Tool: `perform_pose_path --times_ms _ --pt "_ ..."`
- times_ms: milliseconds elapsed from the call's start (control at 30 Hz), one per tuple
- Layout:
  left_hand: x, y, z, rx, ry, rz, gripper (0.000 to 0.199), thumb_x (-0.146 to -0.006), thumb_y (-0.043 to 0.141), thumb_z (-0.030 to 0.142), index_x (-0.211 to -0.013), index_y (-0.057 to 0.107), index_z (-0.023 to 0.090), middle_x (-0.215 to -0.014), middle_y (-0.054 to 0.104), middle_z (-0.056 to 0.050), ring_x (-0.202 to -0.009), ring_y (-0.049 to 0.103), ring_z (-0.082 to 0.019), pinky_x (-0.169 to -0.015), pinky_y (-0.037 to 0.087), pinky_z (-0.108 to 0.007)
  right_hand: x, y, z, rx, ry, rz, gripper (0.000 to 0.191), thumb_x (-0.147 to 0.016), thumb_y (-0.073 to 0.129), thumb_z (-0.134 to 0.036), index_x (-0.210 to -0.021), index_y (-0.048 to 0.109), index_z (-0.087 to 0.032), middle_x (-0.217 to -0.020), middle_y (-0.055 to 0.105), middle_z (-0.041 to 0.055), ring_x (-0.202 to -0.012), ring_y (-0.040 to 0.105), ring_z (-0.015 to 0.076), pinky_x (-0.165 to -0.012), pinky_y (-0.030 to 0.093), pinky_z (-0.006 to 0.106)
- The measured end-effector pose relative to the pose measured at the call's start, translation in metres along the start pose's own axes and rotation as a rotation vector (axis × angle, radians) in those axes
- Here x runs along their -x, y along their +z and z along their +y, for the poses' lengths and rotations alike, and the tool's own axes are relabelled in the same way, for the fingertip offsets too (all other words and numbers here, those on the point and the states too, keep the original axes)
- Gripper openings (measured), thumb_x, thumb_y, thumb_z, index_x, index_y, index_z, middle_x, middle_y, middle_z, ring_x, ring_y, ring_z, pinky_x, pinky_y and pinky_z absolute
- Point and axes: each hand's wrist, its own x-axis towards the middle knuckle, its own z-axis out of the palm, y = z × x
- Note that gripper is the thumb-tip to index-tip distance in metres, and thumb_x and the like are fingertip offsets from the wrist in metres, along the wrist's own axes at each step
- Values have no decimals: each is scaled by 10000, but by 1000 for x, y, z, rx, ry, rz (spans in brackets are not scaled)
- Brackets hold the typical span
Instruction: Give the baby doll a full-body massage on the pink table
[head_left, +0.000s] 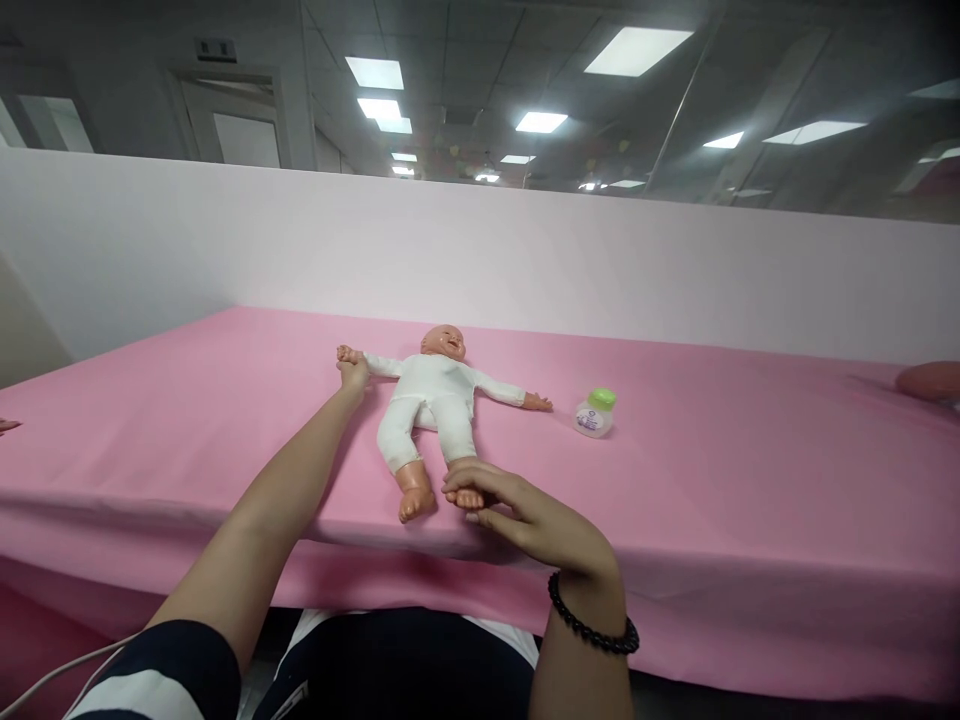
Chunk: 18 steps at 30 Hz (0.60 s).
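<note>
A doll (435, 385) in a white suit lies on its back on the desk (750, 450), left of the middle, its feet close to the near edge and its head toward the far one. Both its arms are spread out sideways. The person's two hands are apart, each on a different part of it — the left hand (354, 374) is closed round the doll's wrist on the left side, and the right hand (517, 508) curls over the right-hand foot, fingers across the top, thumb down by the toes. The other foot lies bare beside it.

A black bracelet (592, 625) circles the person's right wrist; a dark sleeve (191, 660) with a white band ends above the left elbow.

Just beyond the doll's free hand stands a bottle (594, 418) with a green lid (602, 398). Pink cloth (750, 620) covers the desk and hangs over the near edge. A white wall (487, 255) runs along the far edge, ceiling lights (637, 50) shining above it. Over to the right I can make out a rounded thing (930, 381), partly cut off — what it is, I cannot tell.
</note>
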Motion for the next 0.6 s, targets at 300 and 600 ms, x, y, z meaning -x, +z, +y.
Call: perform_pose_path --times_ms 300,600 --pt "34 7 26 -176 534 -439 357 -858 621 145 -1209 625 209 -1263 683 -108 -1228 602 -271 -1140 445 -451 -73 0 5 -54 -66 268 272 -1065 441 -228 -1280 604 -263 -1350 633 63 -1278 617 189 -1162 482 397" --pt "33 2 20 -277 606 -482 340 -879 614 182 -1217 633 200 -1251 689 -114 -1218 596 -291 -1133 436 -502 -93 8 17 -97 -47 290 278 -1036 468 -180 -1274 598 -235 -1323 628 78 -1296 590 186 -1149 474 388"
